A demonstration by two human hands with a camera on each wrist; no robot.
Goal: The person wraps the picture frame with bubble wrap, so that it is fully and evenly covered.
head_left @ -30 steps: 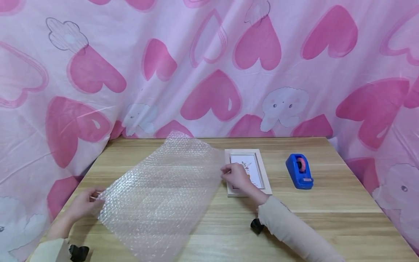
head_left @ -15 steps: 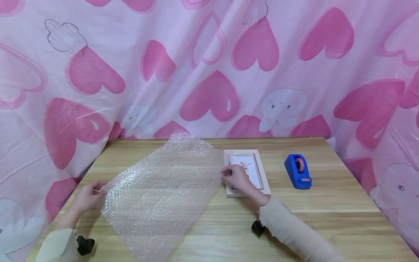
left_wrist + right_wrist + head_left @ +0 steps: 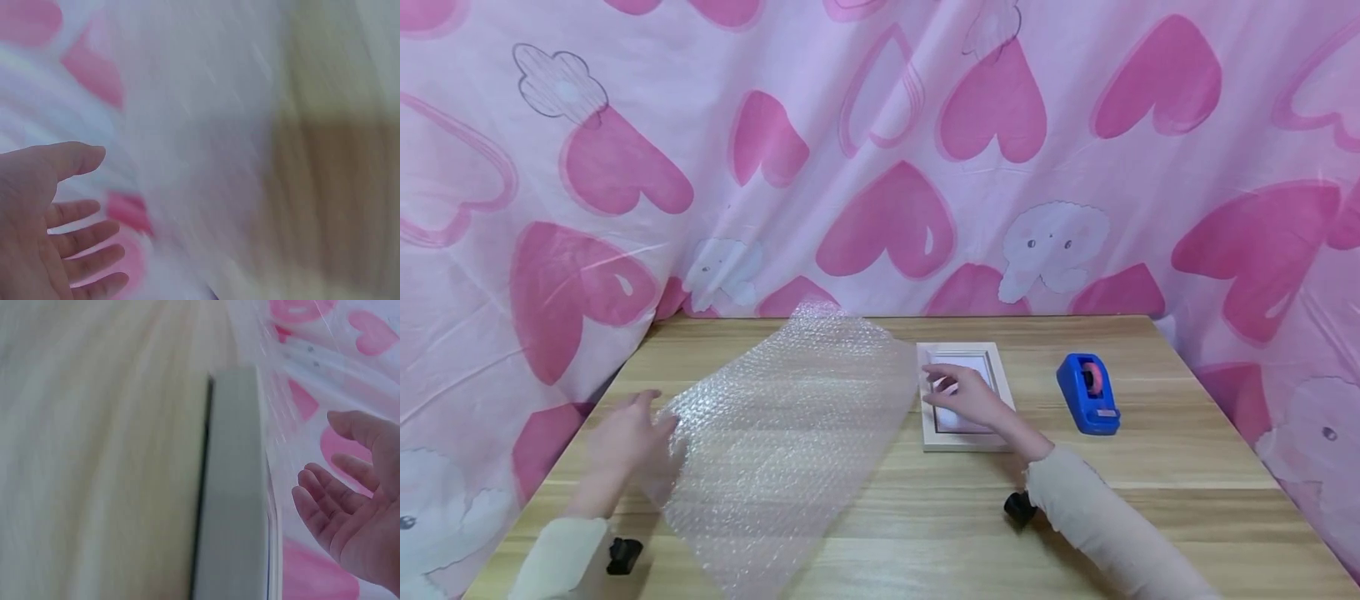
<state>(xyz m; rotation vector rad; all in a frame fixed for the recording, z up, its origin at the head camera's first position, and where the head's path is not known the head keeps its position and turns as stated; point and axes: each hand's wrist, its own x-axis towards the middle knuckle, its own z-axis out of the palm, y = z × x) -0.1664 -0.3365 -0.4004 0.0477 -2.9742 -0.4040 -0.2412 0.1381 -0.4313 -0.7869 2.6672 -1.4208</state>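
A sheet of clear bubble wrap (image 3: 790,433) lies slantwise over the left and middle of the table. At its left edge is my left hand (image 3: 628,442), blurred in the head view; the left wrist view shows this hand (image 3: 44,231) with fingers spread and nothing between them. My right hand (image 3: 966,393) hovers over a pale wooden picture frame (image 3: 930,433), its fingers loosely bent and holding nothing. In the right wrist view, the side of the picture frame (image 3: 234,487) stands beside that hand (image 3: 356,506). The bubble wrap's right corner reaches the picture frame's left edge.
A blue tape dispenser (image 3: 1088,400) with a pink roll stands on the wooden table (image 3: 1180,450), right of the picture frame. Behind the table hangs a pink curtain (image 3: 880,125) with hearts. Black wrist cameras sit below both wrists.
Both hands have let go of the bubble wrap's edges. The left hand has moved right and away from me; the right has shifted slightly right over the picture frame.
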